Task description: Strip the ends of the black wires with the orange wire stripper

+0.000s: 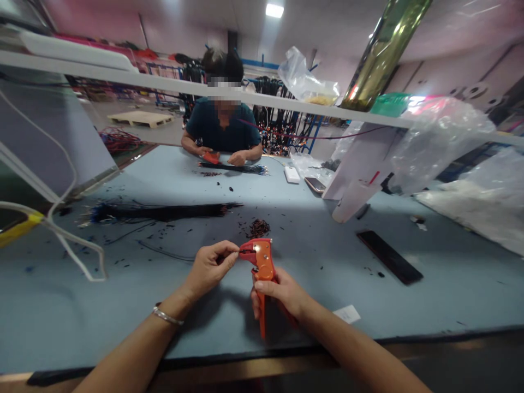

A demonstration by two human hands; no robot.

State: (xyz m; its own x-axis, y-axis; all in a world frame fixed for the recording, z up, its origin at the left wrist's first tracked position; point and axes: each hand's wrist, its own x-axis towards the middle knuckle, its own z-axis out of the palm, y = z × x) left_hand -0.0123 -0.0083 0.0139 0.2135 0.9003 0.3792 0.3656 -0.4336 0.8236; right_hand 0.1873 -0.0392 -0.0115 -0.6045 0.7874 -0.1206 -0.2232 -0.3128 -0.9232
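Observation:
My right hand (282, 295) is wrapped round the handles of an orange and red wire stripper (264, 267), held upright over the table with its red jaws pointing left. At those jaws, my left hand (215, 265) pinches a thin black wire (167, 252), whose end sits in or right at the jaw opening. The rest of the wire trails left across the table. Behind the tool lies a small heap of dark, reddish-brown cut scraps (259, 227). A long bundle of black wires (164, 212) with bluish ends rests farther left.
Across the table (295, 327) a co-worker (223, 131) holds a red tool beside another wire bundle (237, 168). A dark phone (389, 256) and a cup with straw (354, 202) are right. A shelf bar (176, 84) crosses overhead; a white cable (77, 256) loops left.

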